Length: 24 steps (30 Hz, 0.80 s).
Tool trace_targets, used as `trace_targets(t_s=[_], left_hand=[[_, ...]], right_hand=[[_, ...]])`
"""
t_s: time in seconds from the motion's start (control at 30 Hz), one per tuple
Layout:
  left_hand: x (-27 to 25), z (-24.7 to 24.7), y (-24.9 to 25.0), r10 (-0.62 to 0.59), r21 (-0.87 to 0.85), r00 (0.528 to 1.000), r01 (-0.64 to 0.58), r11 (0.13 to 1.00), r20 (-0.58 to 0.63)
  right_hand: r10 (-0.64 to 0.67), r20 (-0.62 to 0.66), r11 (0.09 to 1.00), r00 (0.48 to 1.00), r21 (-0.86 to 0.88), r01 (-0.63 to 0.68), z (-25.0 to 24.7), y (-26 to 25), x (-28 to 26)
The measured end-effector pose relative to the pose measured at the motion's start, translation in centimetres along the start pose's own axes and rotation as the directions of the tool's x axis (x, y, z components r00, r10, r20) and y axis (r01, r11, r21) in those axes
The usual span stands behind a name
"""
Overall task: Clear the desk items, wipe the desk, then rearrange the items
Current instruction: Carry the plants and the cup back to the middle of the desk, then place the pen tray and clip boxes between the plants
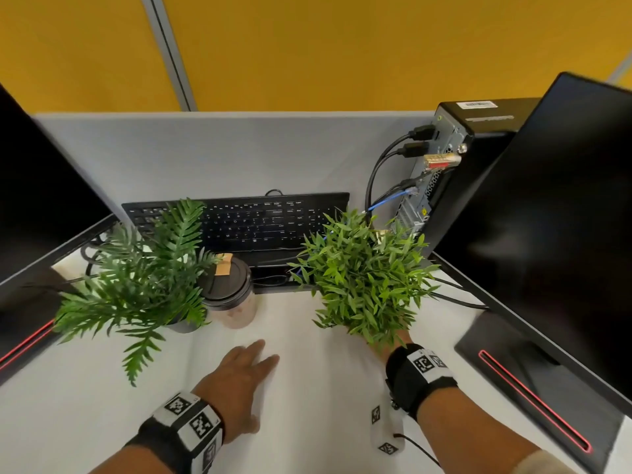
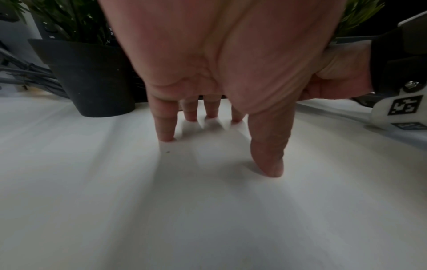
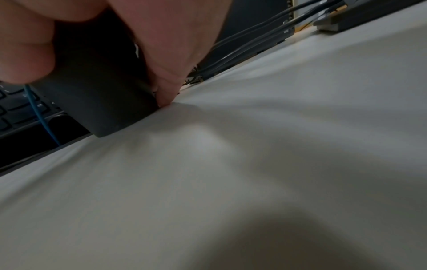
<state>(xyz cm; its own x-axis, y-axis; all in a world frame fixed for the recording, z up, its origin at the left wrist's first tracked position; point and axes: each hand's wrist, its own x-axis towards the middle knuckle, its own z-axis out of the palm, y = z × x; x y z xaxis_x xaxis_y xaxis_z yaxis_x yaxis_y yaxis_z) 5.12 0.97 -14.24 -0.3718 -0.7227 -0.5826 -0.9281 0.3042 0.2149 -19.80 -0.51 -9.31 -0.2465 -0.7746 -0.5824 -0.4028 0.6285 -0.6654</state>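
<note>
- Right hand [image 1: 393, 343] wraps its grip round the dark pot [image 3: 97, 95] of the bushy plant [image 1: 362, 271], upright on the white desk [image 1: 307, 405], right of centre.
- Left hand [image 1: 239, 378], fingers spread with tips on the desk, is nearer the fern plant [image 1: 143, 275] and lidded cup [image 1: 229, 289].
- Head view hides the pot under leaves; only the right wrist view shows its base at the desk, though whether fully seated I cannot tell.

Bushy small-leaved plant [image 1: 364, 278] sits upright at right-centre of the white desk [image 1: 307, 388], its dark pot [image 3: 97, 95] flat on the surface. Fern-like plant [image 1: 143, 278] stands upright to the left in a dark tapered pot [image 2: 87, 76]. Just right of it, touching its fronds, a black-lidded coffee cup [image 1: 231, 292]. Farther back, the black keyboard [image 1: 239, 220] lies flat.
</note>
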Motion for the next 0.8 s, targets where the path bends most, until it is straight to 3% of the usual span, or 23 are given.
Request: trace_targets(t_s=[0.07,0.17,0.27,0.33,0.4,0.57,0.67,0.8], left_hand=[[-0.1,-0.1,0.1,-0.006,0.013,1.000,0.005,1.000,0.021],[-0.9,-0.2,0.2,-0.041,0.014,0.998,0.041,0.999,0.041],[-3.1,-0.6,0.1,-0.059,-0.013,0.998,0.059,0.998,0.011],[-5.5,-1.1,-0.2,-0.050,-0.007,0.997,0.049,0.999,-0.065],[-8.0,-1.5,-0.8,-0.041,-0.016,0.989,0.039,0.999,-0.140],[-14.7,-1.1,-3.9,-0.039,-0.030,0.950,0.032,0.999,-0.308],[-19.0,0.2,-7.1,-0.066,-0.093,0.924,0.034,0.995,-0.376],[-24.2,2.1,-12.7,-0.169,-0.168,0.876,0.103,0.980,-0.451]], right_hand=[[-0.133,-0.108,0.987,0.985,0.072,0.141,0.3,1.4,0.9],[-0.277,-0.297,0.960,0.914,-0.057,0.273,1.3,3.5,1.7],[-0.322,-0.359,0.926,0.876,-0.312,0.213,2.2,4.1,0.6],[-0.179,-0.366,0.969,0.914,-0.228,0.098,3.2,3.2,-1.0],[-0.080,-0.325,0.997,0.942,-0.044,0.069,4.8,2.4,-2.9],[-0.216,-0.114,0.972,0.970,0.072,0.225,12.1,-1.9,-9.8],[-0.365,0.044,0.930,0.930,-0.042,0.366,17.5,-3.8,-13.6],[-0.522,0.234,0.826,0.820,-0.103,0.555,24.6,-4.9,-17.4]])
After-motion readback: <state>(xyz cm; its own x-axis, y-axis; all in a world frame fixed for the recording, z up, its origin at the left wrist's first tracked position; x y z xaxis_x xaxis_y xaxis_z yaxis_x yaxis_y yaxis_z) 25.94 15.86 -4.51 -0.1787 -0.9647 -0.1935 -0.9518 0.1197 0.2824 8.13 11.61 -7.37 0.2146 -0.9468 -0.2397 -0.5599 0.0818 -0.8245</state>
